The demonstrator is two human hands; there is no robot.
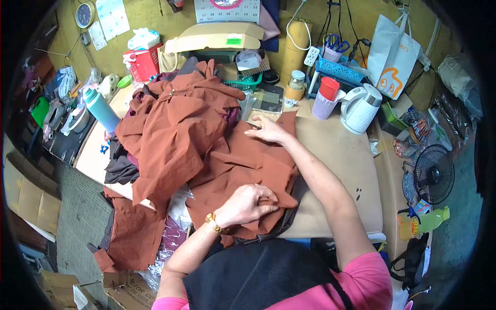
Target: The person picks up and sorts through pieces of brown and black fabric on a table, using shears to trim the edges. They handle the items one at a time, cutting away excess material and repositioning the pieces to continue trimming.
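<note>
Rust-brown fabric (170,129) lies heaped on the table's left half, with dark and maroon cloth showing beneath. Another rust-brown piece (240,163) spreads in front of me, dark cloth peeking out along its right edge. Near the table's front edge, my left hand (248,204), below a gold-coloured wristwatch or bracelet, is closed on a fold of this piece. Farther back, my right hand (267,130) rests on the same fabric with its fingers apart. One brown length (134,232) hangs off the front left of the table.
Brown board or paper covers the tabletop (341,165). At the back right stand a white kettle (360,108), a lilac cup (325,106) and a blue basket (341,70). A turquoise bottle (101,109) stands left of the heap. A black fan (434,173) is at far right.
</note>
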